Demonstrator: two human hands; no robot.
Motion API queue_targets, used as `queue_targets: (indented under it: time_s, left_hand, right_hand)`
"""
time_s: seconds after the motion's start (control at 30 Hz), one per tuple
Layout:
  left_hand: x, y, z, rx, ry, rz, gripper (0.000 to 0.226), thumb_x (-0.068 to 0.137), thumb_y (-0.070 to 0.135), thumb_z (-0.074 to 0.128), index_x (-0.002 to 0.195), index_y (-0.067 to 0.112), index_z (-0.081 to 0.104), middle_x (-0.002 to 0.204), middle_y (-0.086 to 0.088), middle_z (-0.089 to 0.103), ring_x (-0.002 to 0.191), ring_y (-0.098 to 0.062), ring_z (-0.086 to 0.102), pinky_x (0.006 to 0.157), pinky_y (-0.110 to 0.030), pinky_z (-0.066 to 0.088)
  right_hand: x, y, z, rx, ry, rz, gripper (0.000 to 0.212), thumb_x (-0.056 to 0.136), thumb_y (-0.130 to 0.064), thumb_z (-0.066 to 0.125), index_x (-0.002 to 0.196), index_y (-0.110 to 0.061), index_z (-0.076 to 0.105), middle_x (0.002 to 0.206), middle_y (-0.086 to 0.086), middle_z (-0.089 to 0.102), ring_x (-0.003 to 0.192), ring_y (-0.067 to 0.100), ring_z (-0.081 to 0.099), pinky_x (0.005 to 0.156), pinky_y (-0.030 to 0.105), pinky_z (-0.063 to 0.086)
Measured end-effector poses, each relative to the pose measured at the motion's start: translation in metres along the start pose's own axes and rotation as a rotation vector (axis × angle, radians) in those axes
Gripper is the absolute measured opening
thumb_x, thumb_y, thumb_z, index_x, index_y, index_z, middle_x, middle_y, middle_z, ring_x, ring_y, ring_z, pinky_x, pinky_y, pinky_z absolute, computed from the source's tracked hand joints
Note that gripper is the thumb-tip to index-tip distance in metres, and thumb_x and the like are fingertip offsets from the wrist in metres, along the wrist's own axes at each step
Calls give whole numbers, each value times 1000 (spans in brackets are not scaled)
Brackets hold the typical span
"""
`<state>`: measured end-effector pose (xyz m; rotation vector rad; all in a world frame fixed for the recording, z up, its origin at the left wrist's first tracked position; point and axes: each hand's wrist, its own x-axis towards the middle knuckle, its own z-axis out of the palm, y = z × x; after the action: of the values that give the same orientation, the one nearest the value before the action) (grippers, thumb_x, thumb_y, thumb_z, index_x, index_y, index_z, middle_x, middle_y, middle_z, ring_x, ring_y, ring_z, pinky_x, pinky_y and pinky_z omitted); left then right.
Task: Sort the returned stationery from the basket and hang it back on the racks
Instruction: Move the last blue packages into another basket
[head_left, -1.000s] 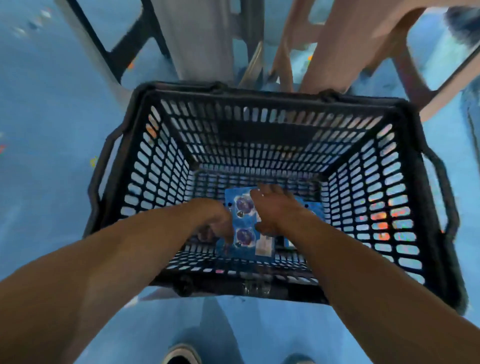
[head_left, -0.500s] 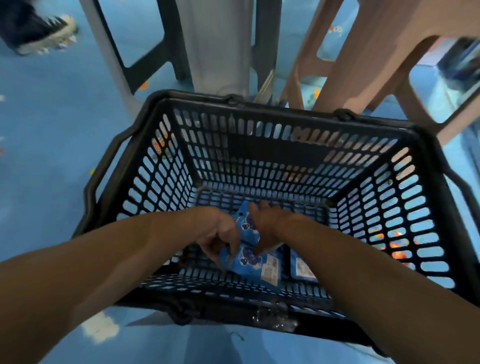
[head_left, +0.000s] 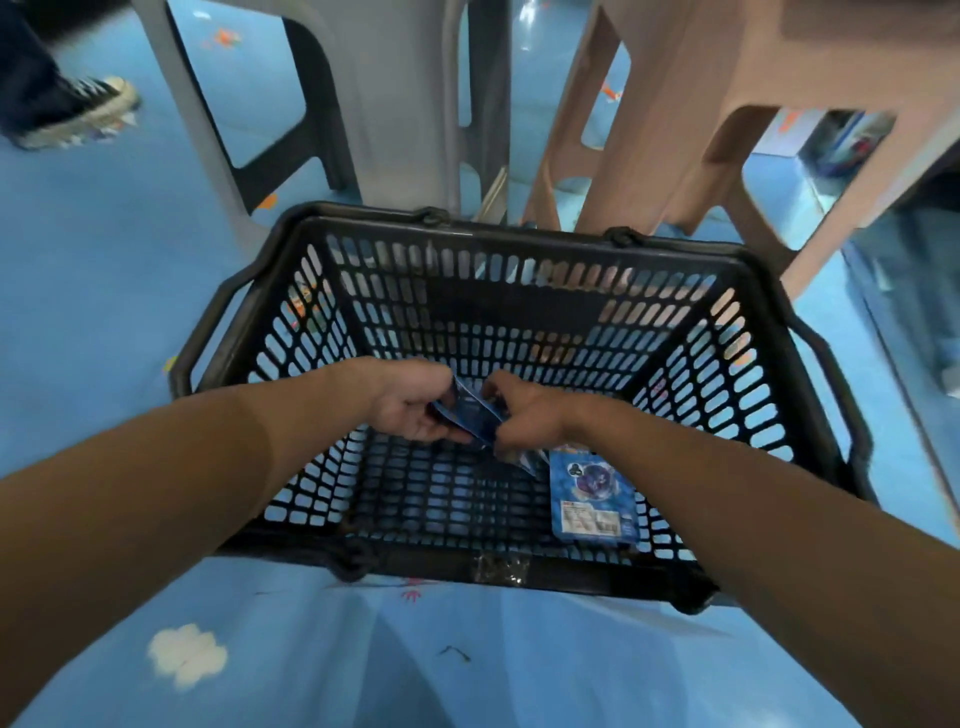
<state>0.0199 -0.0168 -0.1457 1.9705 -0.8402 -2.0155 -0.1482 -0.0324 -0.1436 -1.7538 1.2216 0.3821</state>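
A blue stationery packet (head_left: 475, 415) is held inside the black basket (head_left: 519, 239), pinched by the left hand (head_left: 410, 402) and the right hand (head_left: 524, 421) on either side. A second blue packet (head_left: 592, 499) lies flat near the basket's near right corner. Beyond the far rim stand a grey stool (head_left: 395, 104) and a pink stool (head_left: 701, 104).

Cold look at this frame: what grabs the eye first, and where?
The black basket fills the centre, on a blue floor. Inside it, the left hand and right hand both pinch a blue packet, while a second packet lies flat on the bottom near the right wall. Beyond the far rim stand a grey stool and a pinkish stool.
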Motion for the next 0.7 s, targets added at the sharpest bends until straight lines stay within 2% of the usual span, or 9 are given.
queue_targets:
  time_s: [0.07,0.13,0.23,0.37,0.43,0.5,0.57,0.63,0.7]
  left_hand:
    - [-8,4,2,-58,1,11,32,103,5,37,97,10,68,75,-3,75,69,-14,69,59,-18,44]
    - [-14,8,2,-134,-14,25,31,103,9,40,92,12,69,66,-1,73,59,-10,64,57,-16,43]
    - [-21,13,3,-149,-35,46,32,104,12,39,92,11,69,69,-3,73,52,-6,63,52,-13,41]
    - [-29,14,2,-200,-53,71,33,103,11,35,97,8,68,81,-9,74,60,-10,62,58,-18,42]
    - [-29,15,-4,-234,-59,113,34,102,17,33,103,7,65,83,-9,72,64,-13,59,61,-22,40]
    - [-28,17,-10,-233,-51,151,36,102,32,33,104,9,61,74,-4,64,61,-12,50,57,-24,29]
    - [-26,21,-14,-173,36,180,40,97,48,42,108,12,58,67,2,50,57,-11,40,55,-27,21]
    - [-28,20,-18,-140,47,177,51,87,53,59,117,12,60,75,2,52,64,-12,47,56,-27,27]
    - [-35,17,-15,-93,-133,145,62,75,44,75,127,13,61,102,-4,69,90,-19,65,71,-32,44]
  right_hand:
    - [-8,-3,-5,100,-28,-27,70,77,-20,85,132,-26,43,122,-1,58,104,18,60,86,39,57]
    - [-15,-7,-7,169,-7,-65,65,76,-20,89,127,-26,50,113,-6,63,103,17,63,81,35,57]
    - [-16,-12,-6,68,126,-102,63,70,-21,93,121,-24,57,110,0,67,102,23,67,89,40,59]
    - [-20,-15,-11,-136,288,-85,47,68,-19,90,105,-22,61,98,3,68,81,18,68,69,30,57]
    - [-25,-15,-16,-153,369,-64,47,65,-21,89,100,-23,59,93,1,68,76,13,65,63,27,55]
    - [-29,-11,-21,-45,455,-29,57,60,-26,92,105,-21,57,98,0,66,84,15,64,72,33,58]
    - [-33,-5,-26,169,488,-4,65,62,-26,93,113,-18,53,107,4,66,95,21,66,85,41,60]
    - [-37,0,-28,430,469,-15,62,67,-15,92,116,-13,54,112,9,69,99,26,69,89,48,60]
    - [-43,1,-29,631,395,-47,49,73,-7,87,116,-7,63,109,15,74,99,32,73,90,53,60]
